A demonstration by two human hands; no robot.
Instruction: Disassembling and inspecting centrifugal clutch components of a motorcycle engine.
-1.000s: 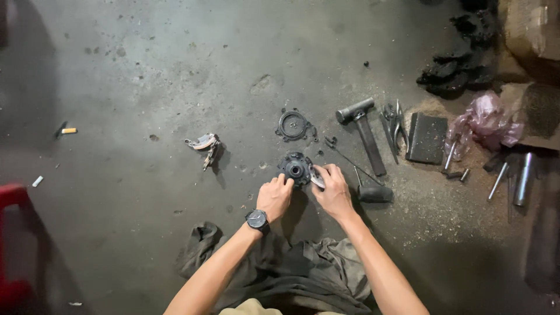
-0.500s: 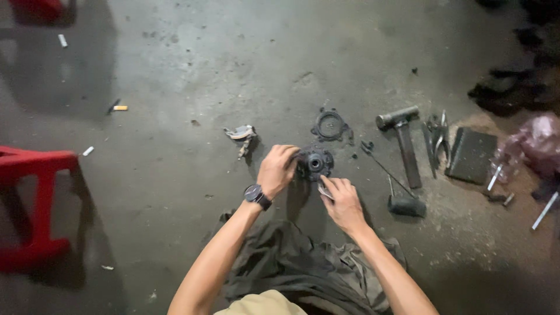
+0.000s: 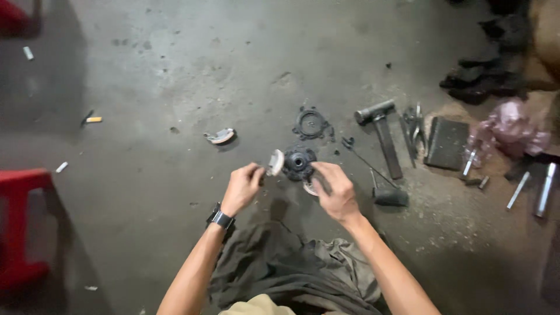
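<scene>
A dark round metal part point(image 3: 298, 163) with a centre hub sits on the concrete floor in front of me. My left hand point(image 3: 241, 188), with a black watch on its wrist, pinches a curved pale metal shoe point(image 3: 275, 161) against the part's left side. Around the part's lower right edge my right hand point(image 3: 333, 189) grips a second pale curved piece point(image 3: 310, 188). A dark ring-shaped plate point(image 3: 311, 123) lies just beyond the part. Another curved shoe point(image 3: 220, 136) lies loose to the left.
A hammer point(image 3: 382, 132), pliers point(image 3: 415, 125), a dark flat block point(image 3: 446, 143), a thin rod with a black block point(image 3: 389, 196), metal pins point(image 3: 528, 184) and a pink bag point(image 3: 508, 127) lie at right. A red stool point(image 3: 20, 227) stands at left. Cigarette butts dot the floor.
My left hand has drawn back to the left with a curved shoe pinched in it, lifting it off the part's side. The view has shifted between frames.
</scene>
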